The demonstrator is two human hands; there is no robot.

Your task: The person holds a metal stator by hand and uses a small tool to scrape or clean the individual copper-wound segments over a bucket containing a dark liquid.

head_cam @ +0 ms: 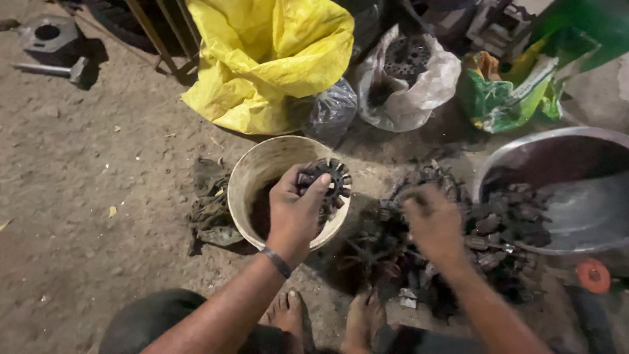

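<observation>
Holding a dark, greasy toothed metal ring (325,185) over the mouth of a cream plastic bucket (252,172), the left hand (295,210) has its fingers (317,190) curled round the ring's near edge, thumb side up, so the part hangs just above the dark liquid or sludge inside the bucket. The grip looks firm and closed on the rim. The right hand (432,219) is blurred with motion over a heap of similar blackened parts (393,242) lying on the dirt floor (98,216) between the bucket and a large metal basin (576,190); whether its fingers have closed on a piece I cannot tell.

Judging by this, the step in hand is dealing with the ring at the bucket while the other hand sorts through the heap. The next move would seem to call for a steady lowering or a turn of the ring over the bucket, without losing the oily rim from the grip.

Beside the bucket lies a crumpled dirty rag (213,206). Behind stand a yellow sack (275,59), a dark plastic bag (331,111), a whitish bag showing more toothed parts (406,72) and a green bag (504,98). The basin holds further dark pieces. Bare feet (327,318) rest on the ground near the heap.
</observation>
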